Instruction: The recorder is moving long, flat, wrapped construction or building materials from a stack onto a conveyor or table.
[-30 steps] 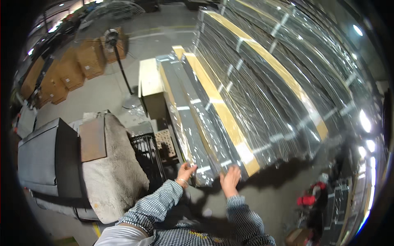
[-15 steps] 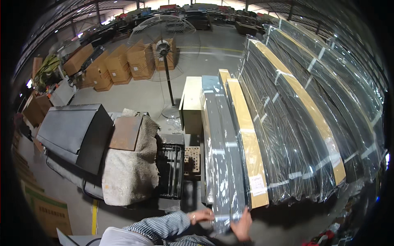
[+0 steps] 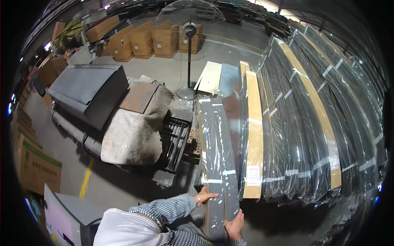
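A long, dark grey bundle of flat strips in clear plastic wrap runs away from me, bound with white tape. Both hands hold its near end from opposite sides. My left hand grips the left edge, its thumb lying over the top. Lower down, my right hand is closed on the right edge, fingers partly hidden beneath. The bundle's far part rests over a blue-grey and rusty surface. Beside it to the right lies a wrapped pack with a cardboard-coloured face and a white label.
Many plastic-wrapped packs fill the right side. A roller conveyor and a machine with a grey cover and draped cloth stand left. Beyond are a pedestal fan and cardboard boxes.
The bundle has come back toward me, its far end now nearer and baring more of the surface beneath. My hands have moved with it, and my view has turned.
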`<state>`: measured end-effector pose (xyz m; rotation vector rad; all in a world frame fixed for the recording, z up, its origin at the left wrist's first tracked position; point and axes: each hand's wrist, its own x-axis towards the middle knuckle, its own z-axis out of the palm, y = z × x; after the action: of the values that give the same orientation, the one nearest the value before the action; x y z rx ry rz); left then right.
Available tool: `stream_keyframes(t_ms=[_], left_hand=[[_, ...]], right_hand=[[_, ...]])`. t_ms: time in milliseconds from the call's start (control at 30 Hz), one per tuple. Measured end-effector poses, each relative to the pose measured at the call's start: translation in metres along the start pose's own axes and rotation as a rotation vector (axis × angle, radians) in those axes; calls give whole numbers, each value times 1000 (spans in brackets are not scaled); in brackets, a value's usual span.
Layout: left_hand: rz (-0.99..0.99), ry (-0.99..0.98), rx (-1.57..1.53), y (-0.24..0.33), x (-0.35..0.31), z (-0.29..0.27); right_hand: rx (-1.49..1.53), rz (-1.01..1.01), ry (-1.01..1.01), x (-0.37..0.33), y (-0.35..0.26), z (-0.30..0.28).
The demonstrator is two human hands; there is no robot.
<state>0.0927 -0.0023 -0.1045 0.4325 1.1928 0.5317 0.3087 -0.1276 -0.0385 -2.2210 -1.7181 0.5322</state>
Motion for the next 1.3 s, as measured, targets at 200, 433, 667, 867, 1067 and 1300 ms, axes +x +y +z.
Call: stream_keyframes(t_ms=[200,433,667,867,1067,1300], left_hand=[[9,32,-203,-21,-94,17],[-88,91,-378,-48,-133,-7],[137,271,-735,6,-137,-86],[214,246,-905,24,-104,-135],[228,265,-956,59,-109,-161],[397,241,-955,98,-100,-221]], right_hand=[[68,-198,-150,-28,11,-38],[-39,-520,-280,12,-11,-60],[-103,-854,-258,83,-145,-46],[-126,-910,-269,120,-204,-25],[-80,-889,-287,152,-226,7],[35,-1004,-429,200,-307,42]])
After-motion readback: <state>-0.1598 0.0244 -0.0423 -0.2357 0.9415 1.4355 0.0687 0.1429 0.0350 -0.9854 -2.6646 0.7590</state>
